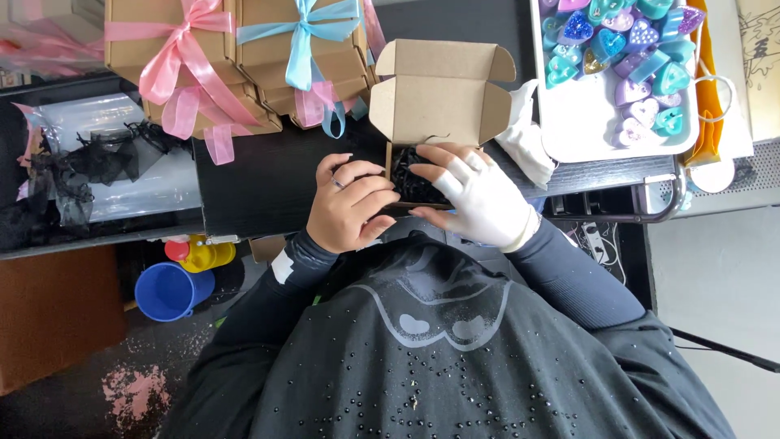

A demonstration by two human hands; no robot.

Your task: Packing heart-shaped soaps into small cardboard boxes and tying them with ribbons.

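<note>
Both hands close around a small open cardboard box [439, 97] at the near edge of the black table [268, 179]; the left hand [351, 207], bare and with a ring on one finger, curls its fingers against the box's left side, pressing on it; the right hand [479, 199], in a white fingerless glove, lies over the box's right side with fingers spread and the tips reaching into the black shredded filling [410, 179] that packs the box; the box's lid stands open, tilted away from the person, its side flaps splayed out. Behind the box, to the left, closed cardboard boxes are stacked, tied with pink ribbons [183, 69] and a blue ribbon [305, 36]. To the right, a white tray [585, 122] holds heart-shaped pieces [626, 49] in blue, teal, purple and pink, well apart from the hands; a crumpled white cloth [524, 138] lies between tray and box. At far left, black mesh bags [89, 167] rest on a clear plastic sheet. Below the table's edge, a blue cup [166, 290] and a yellow container [207, 254] sit on the floor.
</note>
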